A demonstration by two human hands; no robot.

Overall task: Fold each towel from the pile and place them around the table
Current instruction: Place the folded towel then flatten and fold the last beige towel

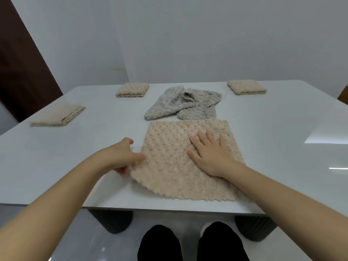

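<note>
White wall (188,34), dark brown door (22,72).

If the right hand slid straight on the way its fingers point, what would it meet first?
The right hand would cross the spread beige towel and probably meet the crumpled grey towel pile first; depth is uncertain.

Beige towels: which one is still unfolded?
The beige towel spread flat in front, under the right hand, its left edge pinched by the left hand. The three folded towels lie farther out.
</note>
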